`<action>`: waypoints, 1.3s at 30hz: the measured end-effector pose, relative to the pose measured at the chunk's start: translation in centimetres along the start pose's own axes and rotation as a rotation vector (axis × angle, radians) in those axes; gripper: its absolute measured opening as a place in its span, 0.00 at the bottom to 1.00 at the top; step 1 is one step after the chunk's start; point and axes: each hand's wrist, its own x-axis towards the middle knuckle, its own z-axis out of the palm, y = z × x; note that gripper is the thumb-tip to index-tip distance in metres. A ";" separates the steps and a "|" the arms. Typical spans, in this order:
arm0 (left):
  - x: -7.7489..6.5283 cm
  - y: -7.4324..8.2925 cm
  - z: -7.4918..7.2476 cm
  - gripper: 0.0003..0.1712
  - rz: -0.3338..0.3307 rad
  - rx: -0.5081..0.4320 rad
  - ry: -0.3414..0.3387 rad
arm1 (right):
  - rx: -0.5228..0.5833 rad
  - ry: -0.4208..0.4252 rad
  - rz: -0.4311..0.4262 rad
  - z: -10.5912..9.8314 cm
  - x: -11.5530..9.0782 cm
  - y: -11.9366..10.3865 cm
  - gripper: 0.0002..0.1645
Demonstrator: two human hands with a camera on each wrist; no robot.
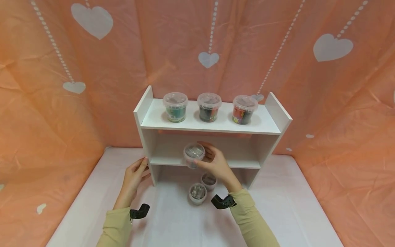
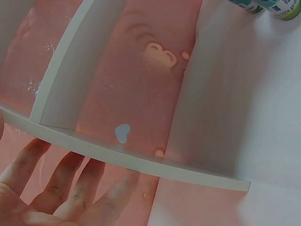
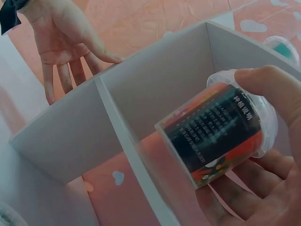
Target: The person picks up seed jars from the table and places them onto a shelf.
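Note:
My right hand [image 1: 218, 167] grips a small clear plastic tub [image 1: 193, 158] with a lid, at the front edge of the middle shelf. In the right wrist view this tub [image 3: 214, 134] is tilted, its wrap black and red with white print; thumb at the lid, fingers around the far side. My left hand [image 1: 133, 178] touches the left side panel of the white shelf unit [image 1: 203, 127]. Its fingers [image 2: 91, 186] are extended along the panel's outer face in the left wrist view, and the thumb lies at the panel's front edge in the right wrist view.
On the top board stand three lidded tubs: a green one [image 1: 176, 113], a dark one [image 1: 208, 113] and a red-and-black one [image 1: 242, 115]. Two more, a front tub [image 1: 197, 193] and a rear tub [image 1: 208, 181], stand on the white table [image 1: 172, 223]. An orange curtain [image 1: 172, 44] hangs behind.

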 end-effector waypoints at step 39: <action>0.1 0.0 0.1 0.34 0.002 0.008 0.009 | 0.001 -0.020 0.000 3.5 4.6 0.6 0.36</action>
